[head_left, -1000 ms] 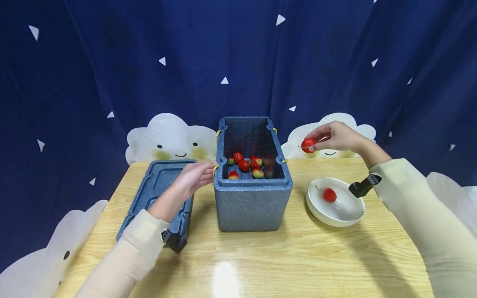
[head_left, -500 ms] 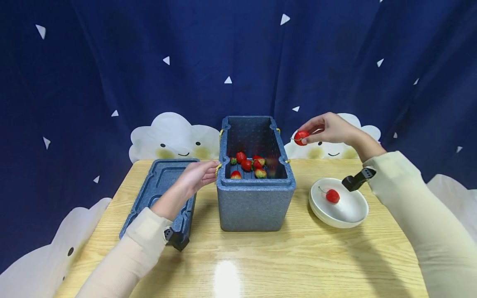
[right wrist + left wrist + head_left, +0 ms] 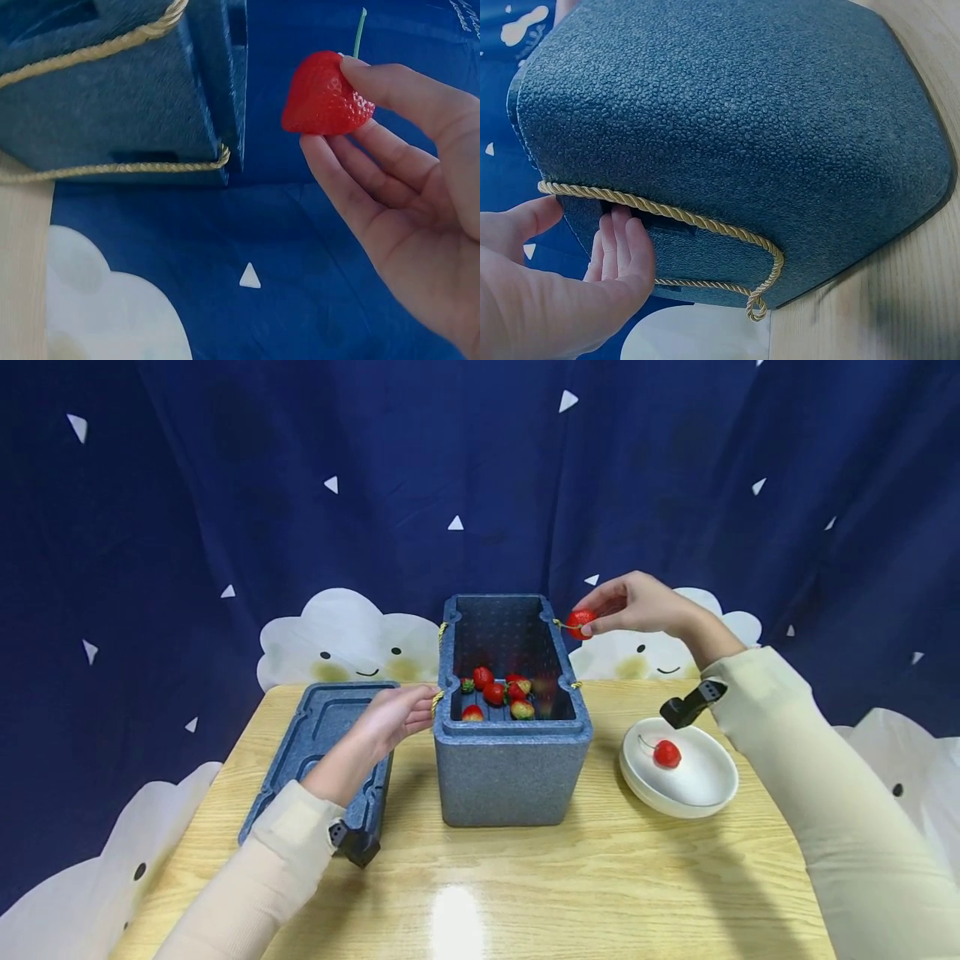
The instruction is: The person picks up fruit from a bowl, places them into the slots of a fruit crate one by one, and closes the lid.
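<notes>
My right hand (image 3: 637, 603) pinches a red strawberry (image 3: 581, 624) between thumb and fingers, just outside the right rim of a blue-grey foam box (image 3: 501, 781). In the right wrist view, the strawberry (image 3: 324, 94) has a thin green stem pointing up. Several strawberries (image 3: 494, 693) lie on the bottom of the box. My left hand (image 3: 396, 717) rests against the box's left side. In the left wrist view, its fingertips touch a dark recess beside a gold rope (image 3: 697, 219), the thumb near the rim.
A white bowl (image 3: 633, 774) with one red fruit (image 3: 667, 754) on a stem stands right of the box. The box's lid (image 3: 322, 727) lies at the left, partly under the left arm. A blue curtain (image 3: 375, 468) hangs behind the table (image 3: 600, 885).
My right hand has moved left and upward with the strawberry, from above the bowl's side toward the box rim. The left hand stays at the box.
</notes>
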Motion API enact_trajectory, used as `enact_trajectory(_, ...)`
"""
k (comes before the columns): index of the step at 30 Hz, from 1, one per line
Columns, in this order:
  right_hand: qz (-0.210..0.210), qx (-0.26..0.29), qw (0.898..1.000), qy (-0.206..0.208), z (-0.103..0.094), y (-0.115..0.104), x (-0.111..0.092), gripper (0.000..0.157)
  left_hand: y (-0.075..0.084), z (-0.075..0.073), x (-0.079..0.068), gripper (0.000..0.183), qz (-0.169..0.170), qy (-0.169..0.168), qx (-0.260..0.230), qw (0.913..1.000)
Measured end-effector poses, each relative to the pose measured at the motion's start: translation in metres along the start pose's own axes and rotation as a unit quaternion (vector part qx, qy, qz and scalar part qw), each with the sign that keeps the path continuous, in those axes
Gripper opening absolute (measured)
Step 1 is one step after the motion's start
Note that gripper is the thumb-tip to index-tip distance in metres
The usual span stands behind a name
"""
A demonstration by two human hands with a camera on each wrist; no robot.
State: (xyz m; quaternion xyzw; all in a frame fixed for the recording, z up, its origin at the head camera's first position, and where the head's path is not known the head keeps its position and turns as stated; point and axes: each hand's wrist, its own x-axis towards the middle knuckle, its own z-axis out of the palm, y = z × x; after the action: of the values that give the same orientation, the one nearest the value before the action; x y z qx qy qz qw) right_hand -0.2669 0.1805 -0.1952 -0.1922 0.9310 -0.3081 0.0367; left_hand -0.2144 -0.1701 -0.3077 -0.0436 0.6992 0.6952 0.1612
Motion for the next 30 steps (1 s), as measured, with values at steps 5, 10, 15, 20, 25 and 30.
enact_trajectory(5, -0.003, 0.010, 1.000, -0.010, 0.003, -0.007, 0.011, 0.031, -0.001, 0.000, 0.000, 0.050, -0.002, -0.004, -0.004, 1.0000)
enact_trajectory(10, -0.010, 0.012, 1.000, -0.012, 0.005, -0.014, 0.021, 0.032, 0.000, -0.001, 0.002, 0.051, 0.001, -0.006, -0.008, 1.0000)
enact_trajectory(15, -0.016, 0.016, 1.000, -0.021, 0.008, -0.021, 0.031, 0.033, -0.001, -0.003, 0.005, 0.051, -0.009, -0.008, -0.011, 0.9999)
enact_trajectory(20, -0.024, 0.021, 0.999, -0.026, 0.014, -0.029, 0.040, 0.032, -0.001, -0.006, 0.005, 0.049, -0.013, -0.010, -0.018, 0.9997)
enact_trajectory(25, -0.034, 0.018, 0.999, -0.030, 0.018, -0.037, 0.048, 0.032, 0.001, -0.007, 0.003, 0.048, -0.014, -0.013, -0.022, 0.9996)
enact_trajectory(30, -0.041, 0.033, 0.998, -0.032, 0.020, -0.045, 0.059, 0.031, 0.002, -0.007, 0.003, 0.049, -0.015, -0.015, -0.027, 0.9994)
